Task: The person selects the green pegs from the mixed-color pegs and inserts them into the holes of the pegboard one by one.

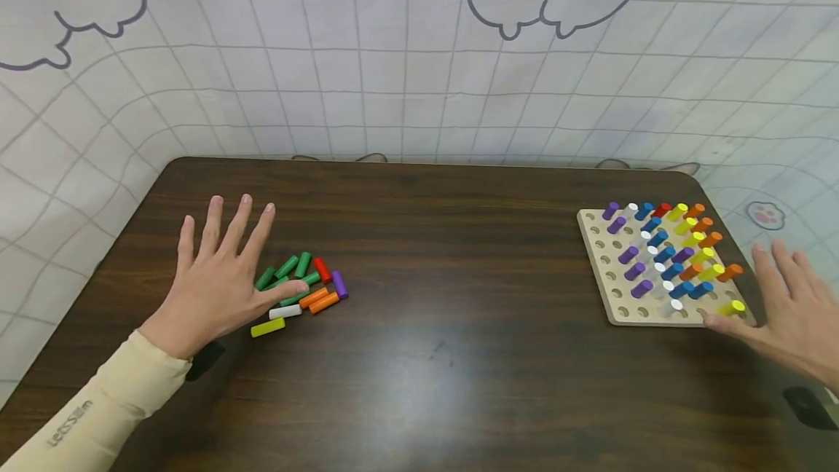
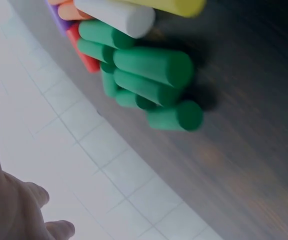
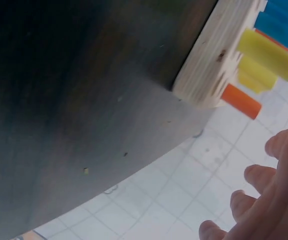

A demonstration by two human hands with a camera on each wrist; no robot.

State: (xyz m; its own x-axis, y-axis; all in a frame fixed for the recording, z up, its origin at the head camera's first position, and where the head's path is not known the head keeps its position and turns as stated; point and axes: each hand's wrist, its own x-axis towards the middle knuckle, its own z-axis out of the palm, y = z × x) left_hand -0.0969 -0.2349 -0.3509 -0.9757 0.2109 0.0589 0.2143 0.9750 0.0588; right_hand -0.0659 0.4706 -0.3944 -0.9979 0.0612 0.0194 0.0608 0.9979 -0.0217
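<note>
My left hand [image 1: 219,286], fingers spread, hovers just left of a loose pile of coloured pegs, its thumb overlapping them in the head view. Several green pegs [image 2: 154,67] lie together with a red peg [image 1: 322,269], a purple peg [image 1: 339,284], orange pegs [image 1: 324,303], a white peg [image 1: 285,311] and a yellow peg [image 1: 267,328]. At the far right, my right hand [image 1: 789,308] is held with fingers extended beside a wooden pegboard [image 1: 604,268]. Its thumb is at the board's near right corner. Purple, white, blue, red, yellow and orange pegs stand in the board. Neither hand holds anything.
The dark wooden table [image 1: 452,253] has rounded far corners. Behind it hangs a white grid-patterned cloth [image 1: 406,57] with cloud outlines. Some holes along the board's left side have no pegs. Small specks [image 3: 85,170] lie on the table near the board.
</note>
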